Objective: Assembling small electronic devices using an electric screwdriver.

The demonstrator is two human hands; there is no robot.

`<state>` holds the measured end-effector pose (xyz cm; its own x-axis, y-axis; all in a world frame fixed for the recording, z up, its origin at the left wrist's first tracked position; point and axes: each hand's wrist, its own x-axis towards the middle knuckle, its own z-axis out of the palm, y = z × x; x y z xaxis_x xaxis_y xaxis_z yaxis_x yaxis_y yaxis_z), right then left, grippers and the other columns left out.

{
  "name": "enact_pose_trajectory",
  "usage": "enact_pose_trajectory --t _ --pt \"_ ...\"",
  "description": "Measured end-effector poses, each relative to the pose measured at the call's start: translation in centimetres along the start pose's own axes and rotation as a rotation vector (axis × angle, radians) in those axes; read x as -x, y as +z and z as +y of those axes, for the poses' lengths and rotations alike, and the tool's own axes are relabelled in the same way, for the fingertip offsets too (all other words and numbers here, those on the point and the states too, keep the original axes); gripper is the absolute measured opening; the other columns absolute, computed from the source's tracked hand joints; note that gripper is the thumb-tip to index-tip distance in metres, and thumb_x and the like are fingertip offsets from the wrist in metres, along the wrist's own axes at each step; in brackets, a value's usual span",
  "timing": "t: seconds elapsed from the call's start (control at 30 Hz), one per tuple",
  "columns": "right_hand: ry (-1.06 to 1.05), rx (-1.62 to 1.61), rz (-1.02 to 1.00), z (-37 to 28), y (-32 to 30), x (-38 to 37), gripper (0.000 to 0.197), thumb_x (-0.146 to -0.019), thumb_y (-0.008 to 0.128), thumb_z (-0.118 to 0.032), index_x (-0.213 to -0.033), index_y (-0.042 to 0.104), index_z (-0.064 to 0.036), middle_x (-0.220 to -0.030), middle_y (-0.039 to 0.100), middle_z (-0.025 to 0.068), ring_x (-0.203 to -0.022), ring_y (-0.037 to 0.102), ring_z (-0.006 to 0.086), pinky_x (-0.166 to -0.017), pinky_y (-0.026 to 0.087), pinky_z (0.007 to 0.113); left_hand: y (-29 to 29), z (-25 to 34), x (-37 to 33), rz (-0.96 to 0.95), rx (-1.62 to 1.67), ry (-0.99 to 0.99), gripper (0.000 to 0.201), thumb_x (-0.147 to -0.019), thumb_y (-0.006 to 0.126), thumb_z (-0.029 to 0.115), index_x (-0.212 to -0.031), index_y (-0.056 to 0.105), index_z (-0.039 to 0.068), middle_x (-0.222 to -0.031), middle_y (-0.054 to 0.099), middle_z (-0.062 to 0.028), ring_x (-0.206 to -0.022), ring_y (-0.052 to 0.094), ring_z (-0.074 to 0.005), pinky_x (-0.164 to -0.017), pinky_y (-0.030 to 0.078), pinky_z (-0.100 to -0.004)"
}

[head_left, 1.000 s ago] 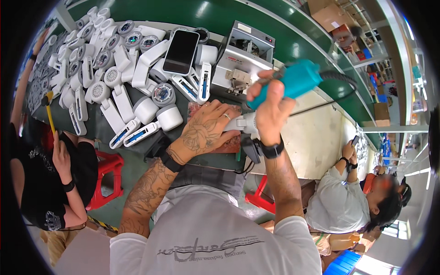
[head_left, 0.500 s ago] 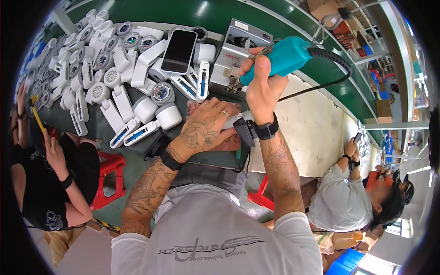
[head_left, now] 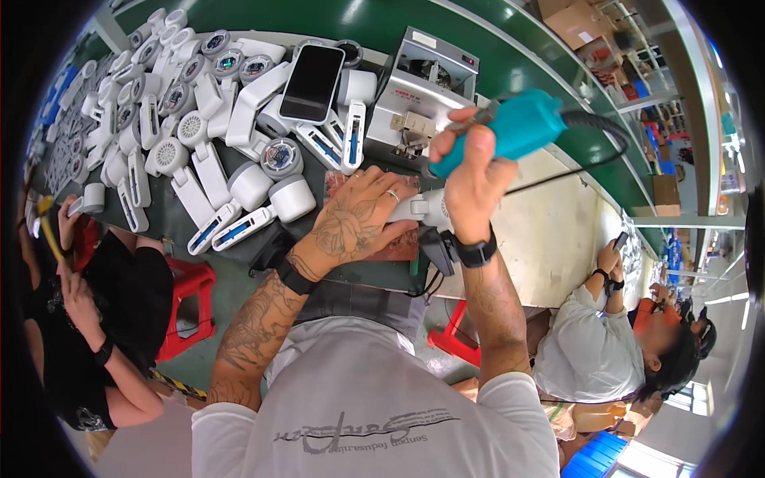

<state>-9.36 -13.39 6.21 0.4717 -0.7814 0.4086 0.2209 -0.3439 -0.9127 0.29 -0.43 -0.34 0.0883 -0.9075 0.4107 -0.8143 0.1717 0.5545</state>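
Observation:
My right hand is wrapped around a teal electric screwdriver, held above the table just right of a grey metal screw feeder. The screwdriver's tip is hidden by my fingers or blurred. Under my left hand, fingers closed over it, lies a white handheld fan; its round head sticks out to the right, below my right wrist. The rest of the fan is covered by the hand. A reddish mottled pad is beneath my left hand.
White fans pile up across the left of the table, several with open heads. A black-screened phone lies on them. The screwdriver's black cable loops right. A co-worker on the left holds a yellow-handled tool; another person sits right.
My right hand has carried the screwdriver right, away from the screw feeder. My left hand stays on the fan, whose head now shows more. The co-worker's yellow-handled tool has shifted.

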Motion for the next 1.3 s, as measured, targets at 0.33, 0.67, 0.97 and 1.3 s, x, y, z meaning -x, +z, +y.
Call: enact_pose_trajectory --t 0.33,0.67,0.97,1.3 --pt "0.038 -0.155 -0.031 0.0 -2.4 2.2 0.043 -0.101 0.066 -0.036 -0.108 0.058 0.0062 -0.090 0.063 0.0099 -0.069 0.061 0.0153 -0.061 0.051 0.030 0.2 -0.1 0.0 0.009 0.002 -0.027 0.043 -0.085 0.077 0.037 -0.114 0.066 0.007 -0.111 0.062 -0.0111 -0.102 0.058 -0.0323 -0.084 0.049 -0.0451" --pt "0.045 -0.029 -0.010 1.4 -1.9 2.5 0.057 -0.101 0.059 -0.054 -0.103 0.055 0.0027 -0.073 0.057 0.0068 -0.064 0.057 0.0180 -0.058 0.046 0.031 0.3 0.0 -0.5 -0.017 0.030 -0.025 0.042 -0.084 0.077 0.037 -0.110 0.064 0.007 -0.112 0.061 -0.0099 -0.101 0.057 -0.0317 -0.084 0.047 -0.0452" --pt "0.058 -0.012 -0.012 1.7 -1.8 2.8 0.054 -0.102 0.058 -0.052 -0.098 0.053 0.0016 -0.073 0.057 0.0080 -0.063 0.056 0.0179 -0.058 0.046 0.031 0.3 0.1 -0.3 -0.015 -0.044 -0.005 0.041 -0.086 0.076 0.035 -0.111 0.063 0.005 -0.110 0.061 -0.0121 -0.097 0.056 -0.0315 -0.081 0.046 -0.0446" --pt "-0.089 -0.005 0.052 0.4 1.5 -1.9 0.038 -0.104 0.061 -0.035 -0.104 0.063 0.0028 -0.074 0.064 0.0033 -0.068 0.057 0.0099 -0.062 0.043 0.025 -0.2 -0.3 0.2 -0.041 -0.071 0.025 0.053 -0.083 0.075 0.030 -0.130 0.061 0.010 -0.117 0.059 -0.0099 -0.108 0.055 -0.0309 -0.091 0.048 -0.0446"
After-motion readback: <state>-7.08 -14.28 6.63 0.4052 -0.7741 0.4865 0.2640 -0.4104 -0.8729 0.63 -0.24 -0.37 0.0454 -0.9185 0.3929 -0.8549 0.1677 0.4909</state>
